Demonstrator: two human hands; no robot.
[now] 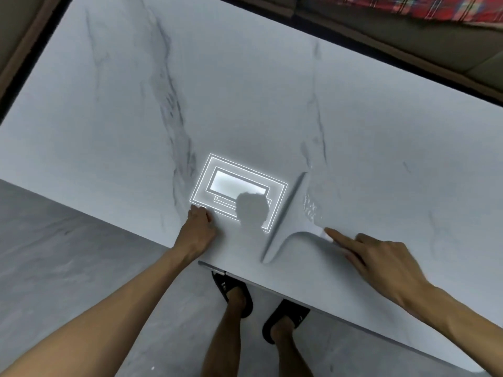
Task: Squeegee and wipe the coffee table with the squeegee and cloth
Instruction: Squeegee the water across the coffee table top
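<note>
Head view. On the coffee table [272,91], close to its near edge: squeegee [285,217], flat on the top, handle end touching the right hand [381,265]. Blade on the side of the tool away from that hand, slanting from the near edge up toward the middle of the table; handle curving off from the blade's nearer half and running under the fingers. Right hand grasping the handle: forefinger [340,238] stretched straight along its top, tip pointing at the blade, other fingers bent round behind it. Wrist and forearm out past the near edge of the table.

Squeegee pale grey-white, almost the shade of the table under it — T-shaped, with a long thin straight blade and a smooth flared neck narrowing into the handle. Edges soft, slightly blurred. Small patch of water drops [310,210] on the table in the crook between blade and handle, just ahead of the forefinger tip.

Left hand [197,229] well apart from the squeegee, also near the table's near edge, close to its corner — fingers curled under, knuckles up, resting on the top, nothing visible in its grasp.

Table top white with grey marble veins, glossy; bright reflection of a rectangular light [236,186] between left hand and blade. Below the near edge, two feet in black sandals [234,292] on a grey floor [68,254].
</note>
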